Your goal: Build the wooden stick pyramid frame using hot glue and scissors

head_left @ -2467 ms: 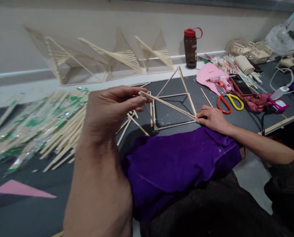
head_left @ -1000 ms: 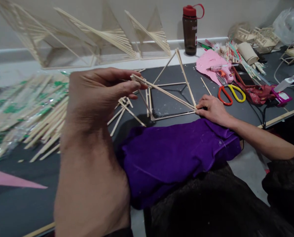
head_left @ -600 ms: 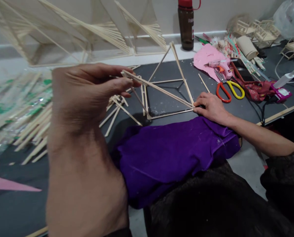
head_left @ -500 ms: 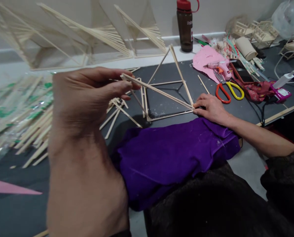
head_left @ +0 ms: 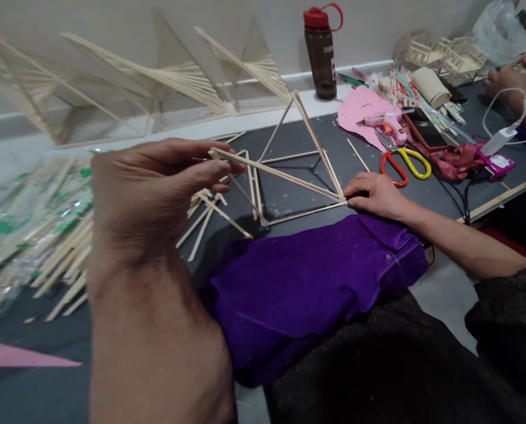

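Note:
My left hand (head_left: 152,194) is raised over the dark table (head_left: 298,141), its fingers pinched on the upper end of a thin wooden stick (head_left: 276,175). That stick slopes down to the right corner of a stick frame (head_left: 309,138) standing on the table. My right hand (head_left: 373,194) rests on the table with its fingers pressed on that lower corner, where the stick meets the frame. A purple cloth (head_left: 307,282) lies over my lap at the table's near edge.
A heap of wrapped sticks (head_left: 33,224) lies at the left, loose sticks (head_left: 205,218) beside the frame. Finished stick models (head_left: 157,82) lean on the wall. A brown bottle (head_left: 320,53), pink glue gun (head_left: 389,123) and scissors (head_left: 406,165) sit right. Another person's hands (head_left: 510,76) work far right.
The view has shifted a little; both hands keep their hold on the stick and frame. Another person's hands have come into view at the far right.

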### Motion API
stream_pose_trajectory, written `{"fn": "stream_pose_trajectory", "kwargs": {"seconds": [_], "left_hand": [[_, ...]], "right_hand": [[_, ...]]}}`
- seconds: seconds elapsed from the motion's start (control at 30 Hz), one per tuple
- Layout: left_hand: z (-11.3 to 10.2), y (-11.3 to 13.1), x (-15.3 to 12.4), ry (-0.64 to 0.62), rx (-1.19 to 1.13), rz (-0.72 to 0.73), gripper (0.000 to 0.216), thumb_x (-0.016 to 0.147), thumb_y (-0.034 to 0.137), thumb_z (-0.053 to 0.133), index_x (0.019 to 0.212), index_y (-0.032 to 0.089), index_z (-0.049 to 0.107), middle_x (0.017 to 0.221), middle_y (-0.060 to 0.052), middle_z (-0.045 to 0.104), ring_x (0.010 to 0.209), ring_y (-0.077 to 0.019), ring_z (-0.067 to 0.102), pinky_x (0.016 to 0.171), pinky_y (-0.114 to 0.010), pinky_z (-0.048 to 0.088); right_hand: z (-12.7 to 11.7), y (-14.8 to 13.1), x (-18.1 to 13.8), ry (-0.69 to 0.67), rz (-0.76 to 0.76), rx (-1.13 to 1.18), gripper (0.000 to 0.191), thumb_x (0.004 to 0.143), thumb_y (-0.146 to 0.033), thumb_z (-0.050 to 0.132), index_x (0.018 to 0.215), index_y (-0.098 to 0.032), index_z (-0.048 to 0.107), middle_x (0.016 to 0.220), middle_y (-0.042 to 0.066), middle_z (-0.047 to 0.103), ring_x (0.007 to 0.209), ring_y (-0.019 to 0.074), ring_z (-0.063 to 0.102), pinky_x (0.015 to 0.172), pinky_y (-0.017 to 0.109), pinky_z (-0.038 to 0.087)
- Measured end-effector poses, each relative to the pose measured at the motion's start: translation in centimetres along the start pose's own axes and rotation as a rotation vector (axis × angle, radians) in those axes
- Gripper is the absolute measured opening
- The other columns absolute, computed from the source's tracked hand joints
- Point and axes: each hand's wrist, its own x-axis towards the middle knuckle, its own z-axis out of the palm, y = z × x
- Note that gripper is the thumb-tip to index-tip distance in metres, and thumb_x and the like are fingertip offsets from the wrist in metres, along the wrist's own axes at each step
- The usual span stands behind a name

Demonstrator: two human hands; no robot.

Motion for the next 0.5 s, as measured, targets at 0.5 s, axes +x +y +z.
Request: {"fn": "stream_pose_trajectory", "kwargs": {"seconds": [0.5], "left_hand": [[0.1, 0.3, -0.1, 0.004, 0.013, -0.074, 0.024, 0.052, 0.009, 0.075, 0.075, 0.015, 0.081, 0.062, -0.001, 0.073, 0.052, -0.0080, 0.065, 0.044, -0.014, 0.048]], "right_hand": [[0.0, -1.5, -0.3, -0.119, -0.073, -0.489, 0.032, 0.100, -0.030, 0.048, 0.098, -0.020, 0.078, 0.109, 0.007, 0.070, 0.091, 0.0207, 0.055, 0.076, 0.034, 0.036]]}}
